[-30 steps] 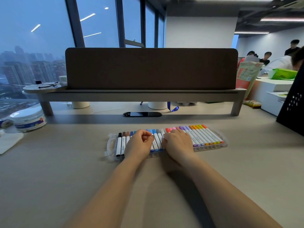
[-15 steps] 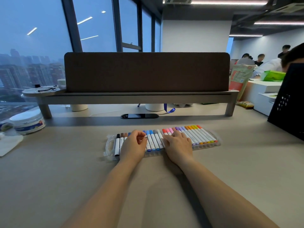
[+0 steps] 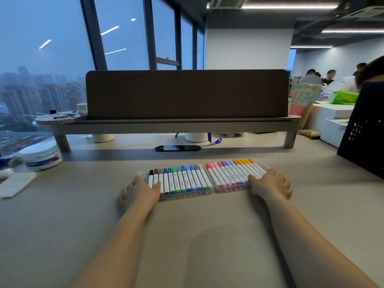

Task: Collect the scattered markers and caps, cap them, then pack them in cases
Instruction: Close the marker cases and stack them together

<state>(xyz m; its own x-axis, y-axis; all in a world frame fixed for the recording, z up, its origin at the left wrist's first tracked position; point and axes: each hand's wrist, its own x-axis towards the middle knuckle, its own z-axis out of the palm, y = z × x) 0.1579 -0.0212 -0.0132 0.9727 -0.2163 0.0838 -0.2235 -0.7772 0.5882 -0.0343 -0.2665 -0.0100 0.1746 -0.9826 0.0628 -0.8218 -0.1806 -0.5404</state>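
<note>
Grips the outer end of the left case (image 3: 187, 195) with the left hand (image 3: 139, 192), thumb laid over the markers (image 3: 182, 179); clasps the right case (image 3: 232, 189) likewise with the right hand (image 3: 270, 187). Looks nearly done: capped and packed between both hands, no strays in sight; perhaps needs only closing.

The left case (image 3: 182, 195) and right case (image 3: 230, 189), clear and full of capped markers (image 3: 187, 179), lay touching on the worktop (image 3: 207, 225). The left hand (image 3: 141, 192) gripped the left case's 9 o'clock end, the right hand (image 3: 270, 186) the right case's 3 o'clock end.
</note>
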